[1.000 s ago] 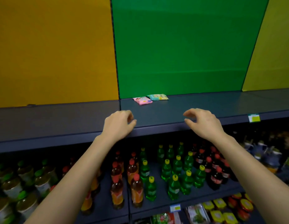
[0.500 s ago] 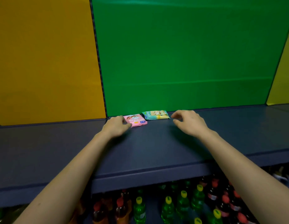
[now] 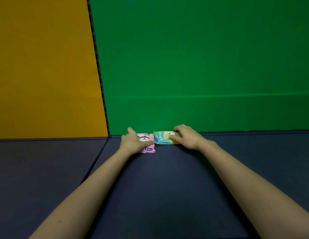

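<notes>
Pink packet (image 3: 145,138) and green packet (image 3: 161,138) lie edge to edge at the very back of the dark shelf (image 3: 167,178), against the foot of the green wall panel (image 3: 202,66). A second ago both hands are at the front lip of the shelf, and half a second ago they are partway in, fingers loosely curled and just short of the packets. Now both arms are stretched deep across the shelf and each hand has arrived. The left hand (image 3: 131,143) covers the left part of the pink packet, thumb laid across its face and a finger reaching past its far edge. The right hand (image 3: 188,138) curls its fingers over the back edge of the green packet with the thumb on top. The reach looks finished and the grasp begun. Neither packet seems lifted yet, so drawing both forward appears to be what remains.
</notes>
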Demonstrator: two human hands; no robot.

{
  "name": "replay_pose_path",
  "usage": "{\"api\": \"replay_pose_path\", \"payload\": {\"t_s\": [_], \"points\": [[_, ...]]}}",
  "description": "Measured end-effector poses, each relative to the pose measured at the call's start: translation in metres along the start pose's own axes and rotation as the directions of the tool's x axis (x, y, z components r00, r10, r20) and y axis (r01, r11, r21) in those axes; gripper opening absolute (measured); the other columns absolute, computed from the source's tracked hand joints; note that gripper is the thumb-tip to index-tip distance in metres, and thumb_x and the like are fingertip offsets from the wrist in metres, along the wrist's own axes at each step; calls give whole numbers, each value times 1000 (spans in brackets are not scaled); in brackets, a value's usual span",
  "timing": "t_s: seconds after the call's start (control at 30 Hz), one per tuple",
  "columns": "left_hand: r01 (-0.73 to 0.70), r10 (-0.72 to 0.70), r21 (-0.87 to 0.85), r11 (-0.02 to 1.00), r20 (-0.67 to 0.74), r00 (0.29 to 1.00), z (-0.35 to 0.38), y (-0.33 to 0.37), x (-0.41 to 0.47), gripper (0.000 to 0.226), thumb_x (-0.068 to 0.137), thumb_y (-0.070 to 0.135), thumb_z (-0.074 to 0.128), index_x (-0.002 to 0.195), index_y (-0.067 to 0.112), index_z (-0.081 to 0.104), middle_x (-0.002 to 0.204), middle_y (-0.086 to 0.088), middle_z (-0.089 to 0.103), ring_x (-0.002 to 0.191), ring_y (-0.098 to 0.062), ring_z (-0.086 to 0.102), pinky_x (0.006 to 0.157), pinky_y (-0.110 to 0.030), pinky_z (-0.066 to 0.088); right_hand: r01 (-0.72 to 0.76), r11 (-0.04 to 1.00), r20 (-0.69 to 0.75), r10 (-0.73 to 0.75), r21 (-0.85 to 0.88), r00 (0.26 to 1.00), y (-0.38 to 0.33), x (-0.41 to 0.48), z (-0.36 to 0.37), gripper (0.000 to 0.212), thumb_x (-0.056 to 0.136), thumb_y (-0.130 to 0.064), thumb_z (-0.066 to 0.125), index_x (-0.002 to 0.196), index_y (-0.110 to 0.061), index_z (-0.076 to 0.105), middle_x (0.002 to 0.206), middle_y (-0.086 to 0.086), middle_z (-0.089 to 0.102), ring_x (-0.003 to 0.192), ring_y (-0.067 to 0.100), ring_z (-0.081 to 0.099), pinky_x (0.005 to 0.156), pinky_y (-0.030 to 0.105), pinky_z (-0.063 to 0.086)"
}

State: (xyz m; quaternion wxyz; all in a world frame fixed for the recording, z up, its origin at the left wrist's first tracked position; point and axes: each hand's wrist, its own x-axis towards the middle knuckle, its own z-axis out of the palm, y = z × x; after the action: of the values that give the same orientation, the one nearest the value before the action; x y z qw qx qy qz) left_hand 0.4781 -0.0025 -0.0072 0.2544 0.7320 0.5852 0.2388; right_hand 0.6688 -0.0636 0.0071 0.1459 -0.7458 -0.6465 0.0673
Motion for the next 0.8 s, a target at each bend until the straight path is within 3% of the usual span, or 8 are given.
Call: {"api": "replay_pose_path", "payload": {"t_s": [0.07,0.2,0.3,0.4,0.5,0.57,0.63,0.8], "points": [[42,-39,-63,997,42,998,-3,1,6,71,68,45,78,105,10,29,121,-14,53,110,-27,53,89,-35,45,14,999,2,-14,-47,1000,3,9,6,58,93,-50,42,135,-11,43,137,11,46,125,27,42,103,38,35],[127,-120,-72,989,92,988,-11,2,7,91,64,39,83,131,3,33,127,-12,49,113,-26,50,91,-31,40,-33,993,56,39,-110,998,6,15,5,63,82,-68,46,117,-17,59,121,9,57,115,28,48,92,36,38],[162,-144,-127,978,140,980,-17,-2,7,93,53,33,90,126,2,41,117,-12,58,107,-29,58,91,-35,47,-86,995,185,74,56,980,6,12,-5,61,72,-67,60,104,-15,63,107,3,65,97,20,58,82,30,45],[164,-136,-207,965,143,980,-21,-10,1,80,53,25,90,115,4,43,108,-9,60,99,-27,61,85,-35,51,-123,981,303,73,151,950,5,4,-13,46,71,-59,69,82,-15,61,88,1,65,75,15,56,63,25,41],[164,-126,-311,936,139,982,-28,-14,-15,54,61,17,86,98,11,47,96,-8,63,78,-19,63,67,-29,52,-134,981,337,81,137,938,5,-4,-14,50,69,-57,71,88,-13,61,86,1,63,78,16,54,70,27,38],[144,-106,-397,906,115,988,-33,-19,-27,63,55,20,89,103,9,50,99,-9,67,76,-20,66,71,-33,56,-154,979,338,102,131,935,4,-11,-12,50,69,-58,71,82,-11,60,83,1,62,76,16,54,69,28,38],[122,-109,-454,883,55,992,-39,-26,-41,74,52,21,91,112,10,48,103,-9,67,87,-25,67,82,-40,56,-161,983,319,124,92,939,2,-22,-11,50,71,-61,66,69,-13,55,77,1,59,70,15,53,62,27,38],[82,-106,-545,834,-13,994,-54,-35,-82,52,63,11,85,103,14,51,94,-5,67,79,-20,66,73,-33,54,-139,987,228,155,-83,961,-12,-44,-4,62,64,-81,52,66,-20,45,95,4,53,93,24,55,75,31,41]]}}
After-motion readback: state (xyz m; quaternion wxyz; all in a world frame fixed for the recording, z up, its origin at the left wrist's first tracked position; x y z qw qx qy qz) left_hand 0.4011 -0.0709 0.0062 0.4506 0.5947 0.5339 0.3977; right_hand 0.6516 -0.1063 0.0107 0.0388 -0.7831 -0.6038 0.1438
